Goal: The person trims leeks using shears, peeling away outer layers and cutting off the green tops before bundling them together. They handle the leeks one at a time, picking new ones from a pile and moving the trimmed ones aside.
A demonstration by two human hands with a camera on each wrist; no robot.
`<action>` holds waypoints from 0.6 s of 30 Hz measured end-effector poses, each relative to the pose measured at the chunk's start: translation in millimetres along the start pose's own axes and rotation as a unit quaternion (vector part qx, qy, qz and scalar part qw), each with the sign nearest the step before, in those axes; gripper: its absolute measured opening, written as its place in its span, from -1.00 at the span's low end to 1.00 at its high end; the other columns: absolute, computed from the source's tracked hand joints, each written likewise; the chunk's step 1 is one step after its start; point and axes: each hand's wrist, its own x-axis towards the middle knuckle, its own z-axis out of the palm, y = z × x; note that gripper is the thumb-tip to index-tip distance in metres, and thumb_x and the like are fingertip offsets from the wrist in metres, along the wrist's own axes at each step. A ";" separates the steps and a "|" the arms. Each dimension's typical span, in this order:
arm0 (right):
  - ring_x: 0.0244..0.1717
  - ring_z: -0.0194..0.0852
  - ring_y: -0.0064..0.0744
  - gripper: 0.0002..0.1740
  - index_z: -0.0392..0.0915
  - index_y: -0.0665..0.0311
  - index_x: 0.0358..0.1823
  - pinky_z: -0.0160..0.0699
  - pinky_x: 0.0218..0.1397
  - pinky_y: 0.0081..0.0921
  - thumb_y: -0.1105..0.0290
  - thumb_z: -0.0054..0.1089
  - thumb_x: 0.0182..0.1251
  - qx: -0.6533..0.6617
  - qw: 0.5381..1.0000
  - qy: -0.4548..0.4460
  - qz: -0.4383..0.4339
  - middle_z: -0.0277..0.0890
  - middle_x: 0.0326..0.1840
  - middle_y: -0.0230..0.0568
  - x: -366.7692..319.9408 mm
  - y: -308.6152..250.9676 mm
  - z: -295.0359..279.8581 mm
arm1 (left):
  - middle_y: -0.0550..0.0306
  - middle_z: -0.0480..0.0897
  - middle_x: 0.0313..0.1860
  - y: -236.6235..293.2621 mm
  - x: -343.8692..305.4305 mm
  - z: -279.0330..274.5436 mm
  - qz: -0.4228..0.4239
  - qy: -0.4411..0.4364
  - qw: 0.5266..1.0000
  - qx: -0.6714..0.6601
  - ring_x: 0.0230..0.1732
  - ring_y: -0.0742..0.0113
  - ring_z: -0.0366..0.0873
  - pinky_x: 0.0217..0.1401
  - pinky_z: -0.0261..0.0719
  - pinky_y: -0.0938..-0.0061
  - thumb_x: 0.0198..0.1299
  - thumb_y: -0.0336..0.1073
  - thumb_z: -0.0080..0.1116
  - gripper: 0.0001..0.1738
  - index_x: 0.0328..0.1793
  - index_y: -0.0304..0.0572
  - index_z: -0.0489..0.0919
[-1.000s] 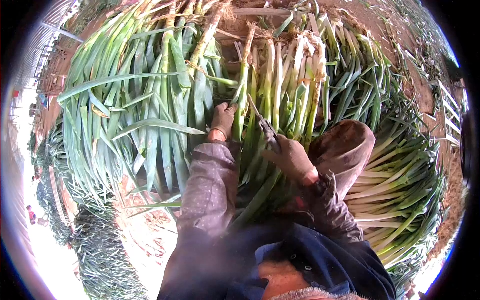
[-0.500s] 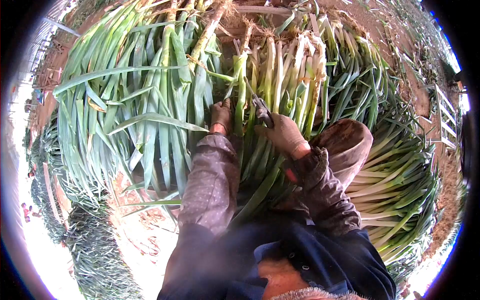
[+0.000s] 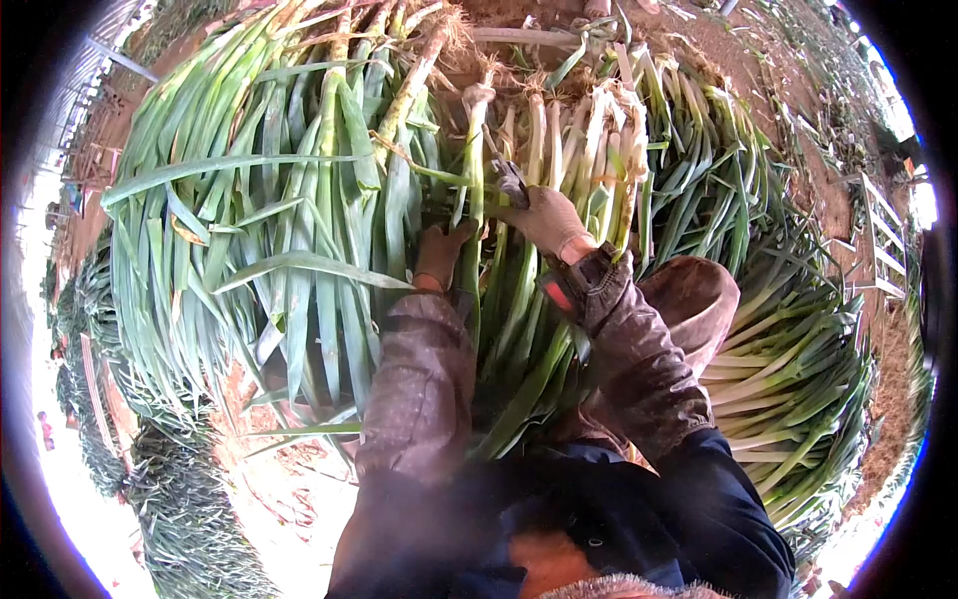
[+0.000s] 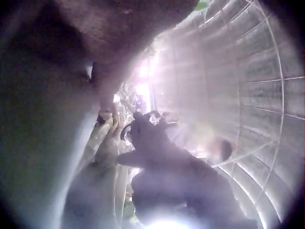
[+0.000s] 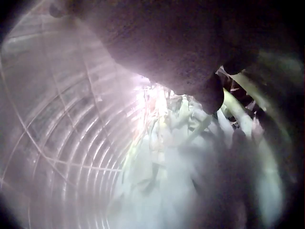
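My gloved left hand (image 3: 441, 252) grips a leek (image 3: 473, 165) low on its stalk, the fingers partly hidden behind leaves. That leek stands in front of the row, root end pointing away from me. Close to its right side, my gloved right hand (image 3: 544, 218) holds a grey metal hand tool (image 3: 511, 185) with a narrow pointed tip, which lies beside the stalk. The left wrist view shows the tool's dark curved prongs (image 4: 136, 128) ahead of the right hand. In the right wrist view, glove and haze hide most of the tool.
Leafy leeks (image 3: 269, 210) pile on the left, with pale-stalked leeks (image 3: 589, 140) ahead. More leeks (image 3: 788, 409) lie stacked at the right, past my bent knee (image 3: 699, 295). A white metal frame (image 3: 883, 230) stands at the far right.
My right hand has moved up and left, bringing the tool beside the leek. The leek's root end has shifted slightly left and nearer; the left hand has dipped a little.
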 end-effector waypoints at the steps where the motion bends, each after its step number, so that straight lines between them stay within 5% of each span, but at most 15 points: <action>1: -0.27 0.68 0.18 -0.18 0.64 0.51 -0.35 0.59 -0.13 -0.13 -0.33 0.31 0.15 -0.006 1.000 0.016 -0.008 0.61 -0.44 0.19 5.7 1.7 3.6 | -0.02 0.72 -0.35 9.3 -3.1 0.0 -0.003 -0.007 0.999 -0.035 -0.37 0.27 0.55 -0.22 0.52 0.24 0.12 0.07 0.46 -0.42 -0.18 -0.46 0.70; 4: -0.18 0.69 0.17 -0.20 0.66 0.50 -0.21 0.61 -0.08 -0.15 -0.30 0.33 0.13 -0.006 1.000 0.002 0.010 0.66 -0.31 0.23 24.7 2.3 0.5 | -0.02 0.75 -0.27 46.4 -15.3 1.0 -0.083 -0.019 0.983 -0.162 -0.32 0.26 0.61 -0.16 0.56 0.24 0.15 0.01 0.43 -0.45 -0.07 -0.45 0.70; 7: -0.08 0.70 0.18 -0.28 0.70 0.44 -0.11 0.63 0.02 -0.14 -0.21 0.34 0.12 -0.008 0.999 0.006 0.034 0.69 -0.21 0.25 45.7 2.8 -1.9 | -0.03 0.76 -0.20 39.5 -8.6 -4.0 -0.065 -0.078 0.983 -0.151 -0.23 0.24 0.66 -0.05 0.58 0.24 0.21 -0.03 0.37 -0.49 -0.03 -0.43 0.70; 9: -0.20 0.70 0.09 -0.23 0.68 0.48 -0.16 0.62 -0.08 -0.16 -0.27 0.29 0.20 -0.059 0.997 0.026 -0.051 0.67 -0.28 0.22 74.1 26.1 13.1 | -0.02 0.77 -0.18 28.2 -1.8 -2.6 -0.052 -0.065 0.994 -0.075 -0.19 0.27 0.67 -0.02 0.57 0.26 0.23 -0.04 0.34 -0.50 -0.01 -0.44 0.69; 12: -0.27 0.71 -0.02 -0.46 0.66 0.08 0.10 0.63 -0.17 -0.19 -0.14 0.30 0.27 -0.102 0.993 0.010 -0.066 0.67 -0.30 0.04 100.0 36.4 16.8 | 0.00 0.77 -0.19 8.9 3.8 -2.0 0.012 -0.067 0.998 -0.003 -0.17 0.30 0.67 0.00 0.57 0.28 0.25 -0.04 0.31 -0.51 -0.02 -0.45 0.69; 14: -0.28 0.72 -0.04 -0.49 0.59 -0.18 0.26 0.65 -0.19 -0.20 -0.02 0.32 0.29 -0.078 0.997 -0.008 0.025 0.68 -0.25 -0.04 96.3 5.7 -3.9 | -0.06 0.74 -0.16 -13.6 10.0 -4.3 0.097 -0.089 0.989 0.070 -0.18 0.11 0.64 -0.01 0.56 0.19 0.27 -0.16 0.24 -0.63 0.09 -0.23 0.67; 16: -0.26 0.74 -0.05 -0.45 0.48 -0.34 0.37 0.67 -0.18 -0.25 0.12 0.29 0.33 -0.143 0.990 0.001 -0.017 0.70 -0.14 -0.11 124.5 26.2 9.5 | -0.19 0.68 -0.12 -34.6 16.1 -7.8 0.177 -0.115 0.965 0.158 -0.18 -0.20 0.58 -0.04 0.54 0.02 0.28 -0.35 0.14 -0.58 0.28 0.11 0.61; 18: -0.26 0.73 -0.06 -0.50 0.51 -0.28 0.35 0.67 -0.20 -0.25 0.13 0.25 0.37 -0.230 0.967 0.000 -0.107 0.70 -0.14 -0.12 160.6 58.5 25.4 | -0.25 0.64 -0.11 -28.7 13.1 -9.2 0.199 -0.123 0.952 0.200 -0.18 -0.30 0.57 -0.05 0.53 -0.04 0.27 -0.46 0.09 -0.45 0.38 0.24 0.56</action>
